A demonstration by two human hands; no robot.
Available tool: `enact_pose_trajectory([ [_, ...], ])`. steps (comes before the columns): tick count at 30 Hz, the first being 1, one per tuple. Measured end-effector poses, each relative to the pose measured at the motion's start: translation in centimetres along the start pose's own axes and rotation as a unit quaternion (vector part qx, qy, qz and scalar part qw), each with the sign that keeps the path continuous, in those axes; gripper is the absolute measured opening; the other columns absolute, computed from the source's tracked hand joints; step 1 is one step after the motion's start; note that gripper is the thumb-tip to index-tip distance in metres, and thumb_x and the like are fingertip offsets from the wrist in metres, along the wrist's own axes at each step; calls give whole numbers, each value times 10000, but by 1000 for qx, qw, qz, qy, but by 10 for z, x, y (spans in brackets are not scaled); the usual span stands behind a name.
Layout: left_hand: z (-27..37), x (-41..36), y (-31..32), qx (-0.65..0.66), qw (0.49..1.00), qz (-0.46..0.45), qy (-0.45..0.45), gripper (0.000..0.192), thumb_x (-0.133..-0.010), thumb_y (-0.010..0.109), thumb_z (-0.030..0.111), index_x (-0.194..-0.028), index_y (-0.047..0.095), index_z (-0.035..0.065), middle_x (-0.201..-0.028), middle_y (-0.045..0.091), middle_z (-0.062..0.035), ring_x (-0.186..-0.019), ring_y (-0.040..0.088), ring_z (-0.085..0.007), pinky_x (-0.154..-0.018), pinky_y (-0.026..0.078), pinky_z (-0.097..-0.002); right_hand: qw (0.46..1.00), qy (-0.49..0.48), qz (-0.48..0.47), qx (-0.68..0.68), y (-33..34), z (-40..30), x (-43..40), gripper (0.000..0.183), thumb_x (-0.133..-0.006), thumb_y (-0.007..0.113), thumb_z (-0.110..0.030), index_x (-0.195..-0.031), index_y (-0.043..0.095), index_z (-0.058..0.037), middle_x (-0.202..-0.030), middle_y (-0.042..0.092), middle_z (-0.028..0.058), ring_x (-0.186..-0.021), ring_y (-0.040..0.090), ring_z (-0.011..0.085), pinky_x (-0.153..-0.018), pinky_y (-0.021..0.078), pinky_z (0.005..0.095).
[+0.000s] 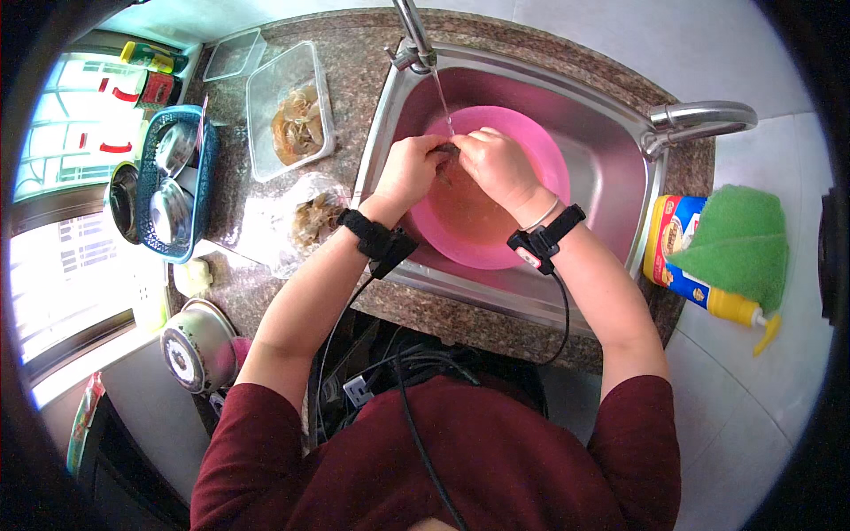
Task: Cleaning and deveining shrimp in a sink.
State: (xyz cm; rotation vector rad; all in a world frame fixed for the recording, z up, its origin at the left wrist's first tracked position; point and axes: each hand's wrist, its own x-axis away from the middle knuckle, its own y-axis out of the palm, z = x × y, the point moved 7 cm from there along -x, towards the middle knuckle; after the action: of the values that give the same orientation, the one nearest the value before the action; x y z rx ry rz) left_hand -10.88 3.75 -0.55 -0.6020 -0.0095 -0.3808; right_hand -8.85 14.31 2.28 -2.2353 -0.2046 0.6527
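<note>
Over a pink basin (554,169) in the steel sink (607,166), my left hand (406,169) and my right hand (501,166) meet, pinching a dark shrimp (446,171) between the fingertips. My fingers hide much of its body. A thin stream of water (441,99) runs from the tap (414,36) down to my fingers. Cloudy, brownish water (478,216) lies in the basin. Left of the sink, a clear plastic container (257,146) holds several shrimp or shells (297,126). Nearer me, a clear plastic bag (282,242) has more shrimp (315,222) in it, partly behind my left forearm.
A blue basket (207,172) with metal bowls stands by the window, near a clear lid (232,56). At lower left is a metal pot (199,345). On the right, a green cloth (737,242) drapes over a pump bottle (674,232), beside a curved spout (710,116).
</note>
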Motion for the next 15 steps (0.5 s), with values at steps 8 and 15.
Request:
enact_pose_trajectory([
  [8, -4, -16, -4, 7, 999, 6, -34, 183, -709, 533, 39, -880, 585, 2, -741, 581, -189, -699, 584, -295, -618, 445, -324, 974, 173, 59, -134, 5, 26, -1, 126, -730, 510, -119, -755, 574, -13, -652, 551, 176, -597, 540, 335, -544, 434, 394],
  [15, 0, -17, -14, -89, 996, 22, -8, 183, -745, 535, 70, -909, 584, 6, -696, 598, -124, -630, 560, -140, -608, 438, -276, 966, 221, 107, -87, 4, 60, 17, 151, -712, 538, -103, -815, 623, -33, -644, 576, 159, -551, 591, 205, -489, 431, 284],
])
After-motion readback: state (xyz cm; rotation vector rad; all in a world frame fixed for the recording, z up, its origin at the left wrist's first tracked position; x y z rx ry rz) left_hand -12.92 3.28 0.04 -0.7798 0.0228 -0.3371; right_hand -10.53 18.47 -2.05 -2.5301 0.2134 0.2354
